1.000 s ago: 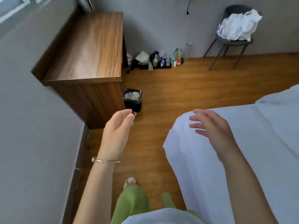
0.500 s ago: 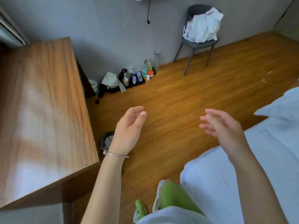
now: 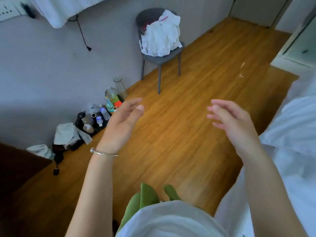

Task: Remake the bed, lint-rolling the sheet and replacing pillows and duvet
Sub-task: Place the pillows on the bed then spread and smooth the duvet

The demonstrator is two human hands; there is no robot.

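Note:
The bed with its white sheet (image 3: 290,177) runs along the right edge, and a white pillow (image 3: 294,124) lies on it. My left hand (image 3: 121,125), with a bracelet at the wrist, hovers over the wooden floor with relaxed fingers and holds nothing. My right hand (image 3: 234,124) is raised beside the bed edge, fingers loosely spread, also empty. A pile of white bedding (image 3: 160,36) sits on a grey chair (image 3: 162,57) against the far wall. No lint roller is visible.
Bottles and small items (image 3: 102,113) stand on the floor by the wall, with crumpled cloths (image 3: 68,134) next to them. A dark wooden cabinet corner (image 3: 15,168) is at the lower left. A doorway (image 3: 301,41) opens at the upper right.
The view has swung right, away from the wooden cabinet and the bin. Both hands stayed raised and empty; the left hand's fingers have opened out from their earlier pinch.

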